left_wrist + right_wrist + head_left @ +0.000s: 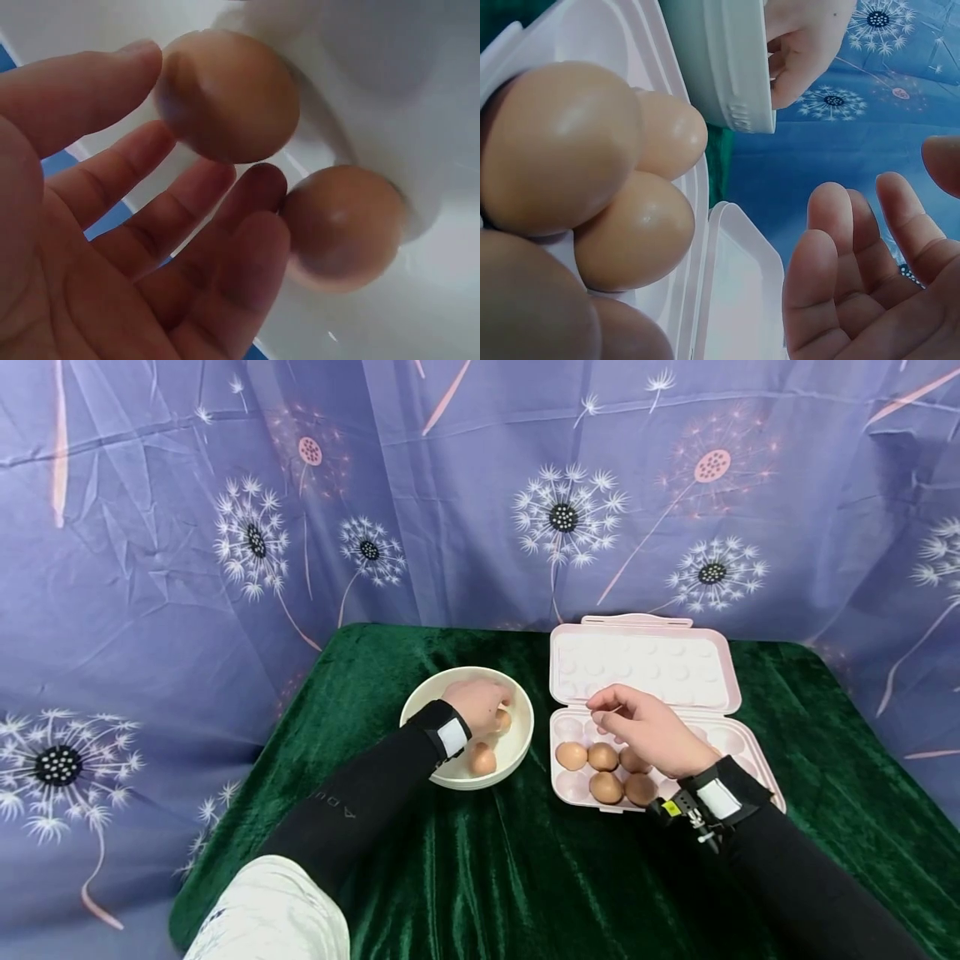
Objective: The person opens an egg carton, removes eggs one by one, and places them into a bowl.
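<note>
1. The left hand [477,702] is down inside the bowl [517,750], left of centre in the frame. Its thumb and fingertips meet the edge of one egg [229,97]; I cannot tell whether they merely touch it or have a firm grip.

2. A second egg [345,229] lies just beside those fingers, lower in the bowl. The steep wall presumably keeps both from rolling off, which would explain why loose ones sit there.

3. The right hand [648,731] hovers over the carton [573,789], right of centre. It has let go of everything: the fingers bend loosely, with nothing between them. From there it looks handy to the cups, though its own bulk hides some of them from me.

4. Under and beside it, several eggs [603,757] sit in the cups at the carton's left and middle, five showing fairly plainly. The hollows seem meant to hold each one apart and steady; a cup at the lower left is bare.

5. The lid [645,652] is folded back towards the top of the frame, which leaves the cups reachable from the near side.

6. Bowl and carton stand side by side, a little apart, on a green cloth [360,677], so each hand has its own. Beyond hangs a dandelion-print curtain [465,568].
</note>
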`<action>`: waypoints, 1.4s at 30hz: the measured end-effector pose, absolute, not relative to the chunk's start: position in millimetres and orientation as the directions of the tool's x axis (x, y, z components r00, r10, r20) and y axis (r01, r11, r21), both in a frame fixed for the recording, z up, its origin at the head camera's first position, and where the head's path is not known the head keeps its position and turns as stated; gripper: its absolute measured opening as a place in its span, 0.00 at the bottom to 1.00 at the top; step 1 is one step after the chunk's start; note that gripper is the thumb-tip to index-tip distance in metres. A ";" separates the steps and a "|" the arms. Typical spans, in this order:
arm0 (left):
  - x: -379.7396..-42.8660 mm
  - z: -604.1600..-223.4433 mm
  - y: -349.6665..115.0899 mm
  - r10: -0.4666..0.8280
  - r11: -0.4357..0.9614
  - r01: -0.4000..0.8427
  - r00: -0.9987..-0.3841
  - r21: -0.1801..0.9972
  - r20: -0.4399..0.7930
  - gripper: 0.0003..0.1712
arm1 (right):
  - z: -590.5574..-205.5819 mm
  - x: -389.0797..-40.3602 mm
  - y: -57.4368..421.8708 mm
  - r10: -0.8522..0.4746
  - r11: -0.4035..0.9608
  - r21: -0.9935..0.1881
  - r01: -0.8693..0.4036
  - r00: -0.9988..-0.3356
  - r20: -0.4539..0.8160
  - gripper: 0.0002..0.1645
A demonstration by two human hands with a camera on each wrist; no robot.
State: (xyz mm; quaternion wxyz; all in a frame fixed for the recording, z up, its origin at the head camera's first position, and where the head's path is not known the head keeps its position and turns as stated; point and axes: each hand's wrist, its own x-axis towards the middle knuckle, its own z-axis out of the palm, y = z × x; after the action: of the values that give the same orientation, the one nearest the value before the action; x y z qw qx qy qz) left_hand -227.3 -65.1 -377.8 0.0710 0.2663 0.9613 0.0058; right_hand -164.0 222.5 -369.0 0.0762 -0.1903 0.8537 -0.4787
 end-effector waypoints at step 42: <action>-160.5 -353.5 -34.9 0.697 0.697 0.683 -0.716 0.218 0.016 0.25 | -395.5 -165.7 187.5 -0.545 0.721 -0.475 -0.504 -0.836 0.060 0.11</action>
State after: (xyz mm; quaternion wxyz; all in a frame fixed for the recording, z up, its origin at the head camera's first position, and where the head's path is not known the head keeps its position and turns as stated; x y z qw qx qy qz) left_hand -160.5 -34.9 -353.5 0.0341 0.3750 0.9205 0.1044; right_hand -165.7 187.5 -395.5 0.0420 -0.2831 0.9267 -0.2437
